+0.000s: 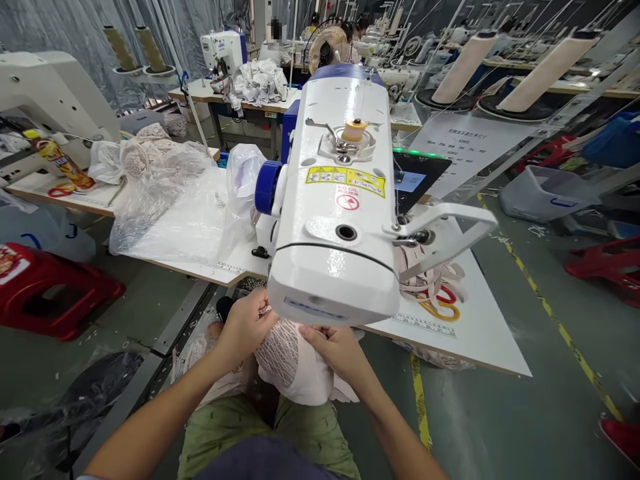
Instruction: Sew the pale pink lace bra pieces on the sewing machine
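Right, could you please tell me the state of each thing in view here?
left hand: closed on the lace fabric.
right hand: gripping the same fabric.
lace fabric: bunched, held at the machine's front end.
sewing machine: upright on the table; needle hidden.
screen: lit.
scissors: lying flat on the table, blades hidden.
plastic bag: lying on the table, crumpled.
red stool: standing on the floor.

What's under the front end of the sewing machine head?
The left hand and right hand hold white lace fabric up against the underside of the sewing machine head. The needle area and the fabric's far edge are covered by the head.
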`<move>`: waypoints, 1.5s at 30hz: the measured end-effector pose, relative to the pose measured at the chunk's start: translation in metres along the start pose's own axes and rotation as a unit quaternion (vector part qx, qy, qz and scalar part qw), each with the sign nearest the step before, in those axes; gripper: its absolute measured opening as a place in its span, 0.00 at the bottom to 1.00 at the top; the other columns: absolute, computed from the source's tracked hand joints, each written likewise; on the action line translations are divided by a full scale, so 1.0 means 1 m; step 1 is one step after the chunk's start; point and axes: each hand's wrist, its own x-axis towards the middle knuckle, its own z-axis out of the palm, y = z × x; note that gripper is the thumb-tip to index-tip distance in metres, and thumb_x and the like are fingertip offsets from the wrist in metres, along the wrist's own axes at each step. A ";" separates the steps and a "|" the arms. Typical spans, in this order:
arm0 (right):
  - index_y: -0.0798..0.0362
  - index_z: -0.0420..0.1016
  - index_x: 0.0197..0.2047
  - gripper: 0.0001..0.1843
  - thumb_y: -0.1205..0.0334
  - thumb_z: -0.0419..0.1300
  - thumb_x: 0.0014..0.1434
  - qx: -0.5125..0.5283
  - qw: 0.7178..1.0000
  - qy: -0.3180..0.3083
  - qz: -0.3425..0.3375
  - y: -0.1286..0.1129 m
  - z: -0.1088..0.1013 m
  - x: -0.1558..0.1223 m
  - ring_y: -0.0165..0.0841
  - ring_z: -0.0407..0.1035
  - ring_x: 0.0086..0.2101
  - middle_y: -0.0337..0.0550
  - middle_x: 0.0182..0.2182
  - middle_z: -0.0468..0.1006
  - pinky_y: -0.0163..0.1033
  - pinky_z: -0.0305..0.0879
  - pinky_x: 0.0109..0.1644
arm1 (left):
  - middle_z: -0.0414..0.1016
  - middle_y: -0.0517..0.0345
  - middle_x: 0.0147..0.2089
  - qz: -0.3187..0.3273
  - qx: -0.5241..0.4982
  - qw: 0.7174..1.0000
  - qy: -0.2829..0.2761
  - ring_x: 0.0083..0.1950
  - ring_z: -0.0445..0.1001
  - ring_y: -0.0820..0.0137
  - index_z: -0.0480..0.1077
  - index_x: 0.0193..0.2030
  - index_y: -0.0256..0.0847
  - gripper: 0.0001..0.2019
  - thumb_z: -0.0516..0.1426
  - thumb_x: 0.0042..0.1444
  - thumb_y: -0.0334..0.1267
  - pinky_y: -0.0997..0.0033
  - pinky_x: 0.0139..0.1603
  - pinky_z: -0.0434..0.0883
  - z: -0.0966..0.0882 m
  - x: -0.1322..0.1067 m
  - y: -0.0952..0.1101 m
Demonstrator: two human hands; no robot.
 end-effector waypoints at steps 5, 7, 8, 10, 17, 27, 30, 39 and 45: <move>0.51 0.74 0.27 0.17 0.47 0.63 0.59 0.032 0.999 -0.003 -0.014 -0.005 -0.002 0.006 0.41 0.70 0.36 0.40 0.24 0.73 0.39 0.65 0.40 | 0.72 0.60 0.27 0.016 0.021 0.999 0.018 0.29 0.69 0.66 0.70 0.36 0.43 0.04 0.54 0.56 0.34 0.66 0.37 0.70 0.005 0.006 -0.015; 0.51 0.78 0.32 0.15 0.48 0.64 0.58 0.029 1.000 0.005 -0.012 -0.008 -0.003 0.006 0.43 0.72 0.40 0.42 0.30 0.79 0.42 0.67 0.44 | 0.73 0.60 0.28 0.023 0.036 0.999 0.016 0.28 0.69 0.67 0.70 0.38 0.44 0.06 0.54 0.56 0.32 0.67 0.36 0.69 0.007 0.007 -0.021; 0.51 0.80 0.33 0.14 0.48 0.64 0.58 0.026 1.000 0.007 -0.010 -0.009 -0.003 0.006 0.45 0.73 0.41 0.43 0.33 0.80 0.43 0.68 0.45 | 0.74 0.60 0.29 0.027 0.042 0.999 0.014 0.28 0.69 0.67 0.70 0.39 0.44 0.06 0.54 0.56 0.32 0.67 0.35 0.69 0.008 0.008 -0.023; 0.50 0.81 0.36 0.14 0.48 0.64 0.59 0.025 1.000 0.007 -0.006 -0.010 -0.004 0.007 0.46 0.73 0.43 0.44 0.35 0.81 0.46 0.68 0.47 | 0.75 0.59 0.30 0.033 0.047 0.998 0.012 0.27 0.69 0.67 0.70 0.40 0.44 0.07 0.53 0.57 0.32 0.67 0.34 0.68 0.010 0.008 -0.026; 0.51 0.76 0.27 0.16 0.47 0.64 0.57 0.043 0.999 0.021 -0.016 0.010 0.000 0.008 0.43 0.72 0.39 0.42 0.28 0.77 0.42 0.68 0.43 | 0.76 0.57 0.33 0.013 0.023 1.000 0.005 0.32 0.72 0.66 0.71 0.42 0.44 0.07 0.53 0.59 0.32 0.67 0.37 0.70 0.005 0.008 -0.024; 0.51 0.57 0.22 0.26 0.42 0.59 0.60 0.039 0.998 0.040 0.020 0.041 0.000 -0.004 0.29 0.51 0.24 0.34 0.21 0.55 0.35 0.48 0.27 | 0.67 0.41 0.62 -0.086 -0.066 0.993 0.056 0.60 0.69 0.56 0.58 0.64 0.42 0.23 0.50 0.67 0.51 0.58 0.52 0.72 0.027 -0.051 -0.071; 0.51 0.58 0.23 0.26 0.40 0.59 0.59 0.042 0.998 0.047 0.024 0.047 -0.002 -0.008 0.29 0.50 0.24 0.33 0.21 0.55 0.35 0.46 0.27 | 0.60 0.41 0.68 -0.029 -0.099 0.994 0.048 0.68 0.61 0.52 0.53 0.68 0.44 0.29 0.49 0.66 0.56 0.48 0.65 0.63 0.052 -0.086 -0.091; 0.51 0.59 0.24 0.28 0.35 0.55 0.59 0.035 0.997 0.059 0.024 0.052 -0.005 -0.019 0.30 0.53 0.25 0.35 0.22 0.57 0.35 0.50 0.28 | 0.46 0.34 0.74 0.023 0.051 0.998 0.009 0.74 0.48 0.42 0.37 0.75 0.42 0.49 0.62 0.56 0.51 0.39 0.68 0.59 0.125 -0.135 -0.112; 0.52 0.66 0.30 0.25 0.37 0.55 0.60 0.066 0.997 0.026 0.011 0.053 -0.002 -0.026 0.31 0.57 0.26 0.37 0.25 0.63 0.34 0.54 0.29 | 0.52 0.38 0.73 0.020 0.074 0.997 0.025 0.73 0.53 0.49 0.49 0.73 0.42 0.41 0.53 0.51 0.22 0.43 0.68 0.61 0.121 -0.118 -0.140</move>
